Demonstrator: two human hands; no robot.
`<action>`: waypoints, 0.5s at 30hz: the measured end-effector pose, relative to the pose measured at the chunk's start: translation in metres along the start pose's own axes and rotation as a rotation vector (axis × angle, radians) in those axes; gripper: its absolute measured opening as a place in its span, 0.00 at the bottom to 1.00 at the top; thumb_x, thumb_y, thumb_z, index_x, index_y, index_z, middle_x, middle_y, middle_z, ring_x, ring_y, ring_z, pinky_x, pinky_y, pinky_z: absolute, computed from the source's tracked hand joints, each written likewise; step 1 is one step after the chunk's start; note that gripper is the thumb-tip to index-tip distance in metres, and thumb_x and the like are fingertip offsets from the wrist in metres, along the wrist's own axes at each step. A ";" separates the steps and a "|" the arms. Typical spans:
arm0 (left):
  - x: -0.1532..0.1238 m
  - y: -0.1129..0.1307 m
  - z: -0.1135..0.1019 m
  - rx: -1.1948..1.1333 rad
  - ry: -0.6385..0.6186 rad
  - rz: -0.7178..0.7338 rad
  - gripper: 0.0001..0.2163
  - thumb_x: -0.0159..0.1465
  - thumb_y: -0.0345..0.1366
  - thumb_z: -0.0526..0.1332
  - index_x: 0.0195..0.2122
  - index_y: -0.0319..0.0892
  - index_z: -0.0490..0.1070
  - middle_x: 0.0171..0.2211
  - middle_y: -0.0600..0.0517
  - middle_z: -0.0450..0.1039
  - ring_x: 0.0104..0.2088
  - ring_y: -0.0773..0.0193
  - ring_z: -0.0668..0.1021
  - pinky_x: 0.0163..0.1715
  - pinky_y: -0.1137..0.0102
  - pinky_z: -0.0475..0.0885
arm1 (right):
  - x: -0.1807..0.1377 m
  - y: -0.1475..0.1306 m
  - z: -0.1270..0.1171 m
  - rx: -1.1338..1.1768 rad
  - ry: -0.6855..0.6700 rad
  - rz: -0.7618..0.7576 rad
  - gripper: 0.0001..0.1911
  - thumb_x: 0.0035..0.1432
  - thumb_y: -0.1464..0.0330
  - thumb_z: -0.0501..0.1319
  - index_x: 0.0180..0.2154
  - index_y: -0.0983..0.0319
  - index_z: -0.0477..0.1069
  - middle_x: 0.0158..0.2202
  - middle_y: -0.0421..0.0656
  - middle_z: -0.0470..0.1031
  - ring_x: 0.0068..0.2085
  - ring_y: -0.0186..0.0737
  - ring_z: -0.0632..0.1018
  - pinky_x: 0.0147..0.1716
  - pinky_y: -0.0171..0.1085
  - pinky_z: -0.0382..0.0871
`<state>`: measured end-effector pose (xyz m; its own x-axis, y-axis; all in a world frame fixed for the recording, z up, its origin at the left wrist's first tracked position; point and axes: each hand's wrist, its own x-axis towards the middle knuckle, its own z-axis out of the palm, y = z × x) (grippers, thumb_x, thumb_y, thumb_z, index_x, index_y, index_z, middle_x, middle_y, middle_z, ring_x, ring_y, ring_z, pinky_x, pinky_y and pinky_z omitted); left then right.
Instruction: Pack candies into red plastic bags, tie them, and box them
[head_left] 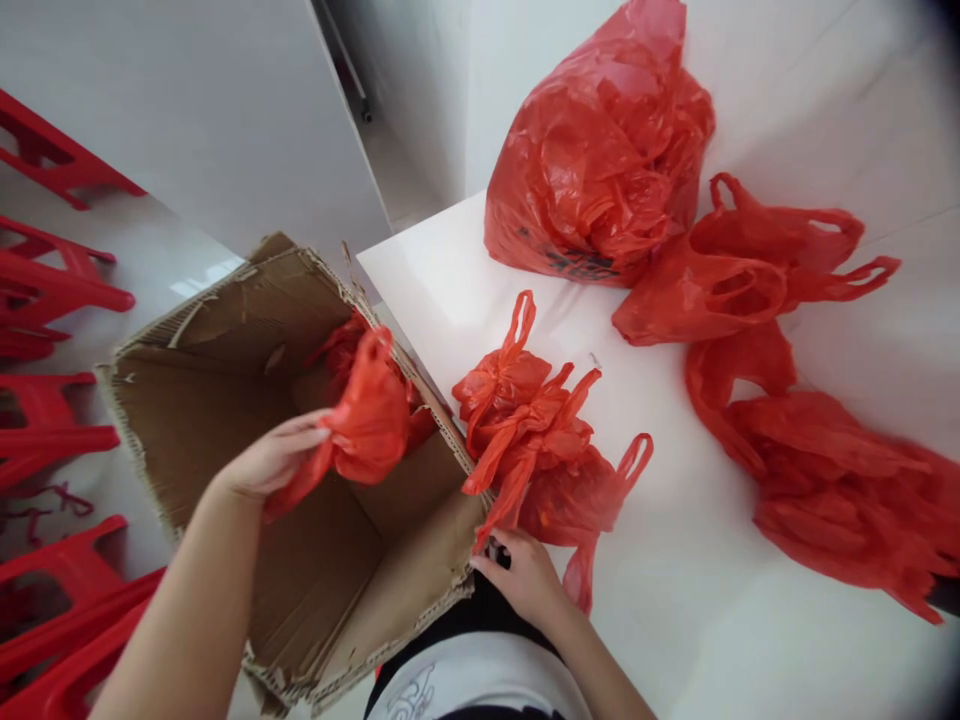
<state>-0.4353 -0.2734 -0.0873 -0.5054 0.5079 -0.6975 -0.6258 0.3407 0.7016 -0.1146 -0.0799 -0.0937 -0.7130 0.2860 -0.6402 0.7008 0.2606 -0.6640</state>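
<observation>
Left hand (279, 456): clamped on a knotted red bag (371, 425), over the open cardboard box (187, 440)
Right hand (525, 575): fingertips at the box's near right rim, beside a bag's loose tail; cannot tell whether they grip it
Counter (675, 620): right of the box, bearing tied red bags (551, 410) near the rim, a bulging red bag (592, 170) at the far side
Floor: red stools (56, 440), left

Bunch of red plastic stools (64, 440) down left side, shiny pale floor (184, 250) under them, some reddish string (64, 492) lying between, big grey panel (187, 110) top left.
</observation>
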 end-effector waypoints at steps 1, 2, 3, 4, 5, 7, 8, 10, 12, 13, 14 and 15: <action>0.003 -0.018 0.001 0.093 -0.051 -0.105 0.21 0.49 0.44 0.71 0.44 0.45 0.74 0.40 0.50 0.81 0.40 0.56 0.81 0.44 0.65 0.75 | 0.000 0.001 0.001 0.008 -0.001 0.009 0.14 0.55 0.60 0.63 0.43 0.55 0.76 0.42 0.43 0.78 0.44 0.44 0.77 0.44 0.38 0.68; 0.010 -0.037 0.007 0.202 -0.112 -0.196 0.20 0.51 0.45 0.69 0.44 0.44 0.74 0.40 0.49 0.81 0.40 0.56 0.81 0.43 0.64 0.75 | 0.001 0.003 0.002 0.014 0.001 0.017 0.14 0.55 0.60 0.63 0.43 0.56 0.76 0.42 0.43 0.78 0.43 0.43 0.77 0.45 0.39 0.68; 0.018 -0.057 0.015 0.272 -0.155 -0.255 0.19 0.50 0.45 0.70 0.41 0.42 0.75 0.38 0.47 0.81 0.38 0.54 0.81 0.41 0.62 0.76 | 0.001 0.004 0.003 0.019 0.001 0.023 0.14 0.55 0.60 0.63 0.44 0.55 0.76 0.41 0.42 0.78 0.43 0.43 0.77 0.45 0.39 0.68; 0.028 -0.077 0.027 0.302 -0.169 -0.275 0.18 0.50 0.44 0.70 0.39 0.40 0.75 0.37 0.46 0.80 0.37 0.53 0.81 0.39 0.61 0.76 | 0.001 0.005 0.004 0.024 0.001 0.029 0.15 0.55 0.60 0.63 0.44 0.55 0.76 0.41 0.42 0.78 0.43 0.43 0.77 0.45 0.39 0.68; 0.040 -0.096 0.039 0.335 -0.166 -0.286 0.17 0.51 0.43 0.70 0.38 0.39 0.75 0.35 0.46 0.80 0.35 0.53 0.81 0.37 0.61 0.76 | 0.001 0.006 0.005 0.028 0.000 0.035 0.15 0.55 0.61 0.63 0.45 0.55 0.76 0.41 0.42 0.78 0.43 0.43 0.77 0.46 0.39 0.69; 0.067 -0.128 0.060 0.416 -0.142 -0.279 0.13 0.58 0.41 0.66 0.40 0.37 0.74 0.37 0.46 0.78 0.36 0.58 0.80 0.39 0.61 0.76 | 0.001 0.008 0.006 0.035 -0.003 0.045 0.16 0.55 0.61 0.63 0.46 0.55 0.76 0.42 0.42 0.78 0.43 0.42 0.77 0.46 0.39 0.69; 0.081 -0.139 0.066 0.455 -0.119 -0.261 0.13 0.62 0.40 0.63 0.44 0.37 0.72 0.41 0.47 0.76 0.39 0.59 0.79 0.40 0.60 0.75 | 0.001 0.008 0.007 0.035 -0.005 0.049 0.16 0.55 0.61 0.62 0.46 0.55 0.76 0.42 0.43 0.78 0.44 0.43 0.77 0.46 0.39 0.69; 0.109 -0.151 0.070 0.524 -0.046 -0.206 0.14 0.65 0.40 0.59 0.49 0.39 0.70 0.48 0.47 0.72 0.44 0.57 0.77 0.43 0.59 0.74 | 0.000 0.008 0.007 0.031 -0.008 0.057 0.16 0.56 0.61 0.62 0.46 0.55 0.76 0.42 0.43 0.78 0.45 0.43 0.77 0.47 0.40 0.69; 0.131 -0.152 0.065 0.580 0.053 -0.144 0.16 0.66 0.41 0.59 0.52 0.40 0.68 0.51 0.47 0.70 0.47 0.55 0.75 0.45 0.57 0.74 | 0.000 0.008 0.008 0.030 -0.007 0.065 0.16 0.56 0.61 0.62 0.47 0.55 0.76 0.43 0.43 0.78 0.46 0.44 0.77 0.48 0.40 0.69; 0.140 -0.150 0.060 0.605 0.102 -0.117 0.16 0.65 0.40 0.59 0.52 0.40 0.68 0.52 0.46 0.70 0.47 0.56 0.75 0.45 0.57 0.73 | 0.000 0.007 0.008 0.030 -0.005 0.069 0.16 0.55 0.61 0.62 0.47 0.55 0.76 0.43 0.43 0.78 0.46 0.44 0.77 0.48 0.40 0.69; 0.146 -0.148 0.056 0.629 0.144 -0.095 0.16 0.65 0.40 0.59 0.53 0.41 0.67 0.52 0.46 0.69 0.47 0.56 0.75 0.45 0.57 0.73 | 0.001 0.007 0.008 0.030 -0.001 0.074 0.16 0.55 0.61 0.63 0.46 0.55 0.76 0.43 0.43 0.78 0.46 0.44 0.77 0.48 0.40 0.69; 0.150 -0.146 0.053 0.651 0.176 -0.078 0.17 0.65 0.40 0.59 0.53 0.40 0.67 0.52 0.45 0.69 0.47 0.57 0.75 0.45 0.57 0.73 | 0.001 0.006 0.008 0.029 0.002 0.078 0.16 0.55 0.61 0.63 0.46 0.55 0.76 0.43 0.43 0.78 0.46 0.44 0.77 0.48 0.40 0.69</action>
<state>-0.3885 -0.2053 -0.2869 -0.5967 0.3449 -0.7246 -0.2071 0.8062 0.5543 -0.1108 -0.0858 -0.1015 -0.6562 0.3059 -0.6899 0.7533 0.2106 -0.6231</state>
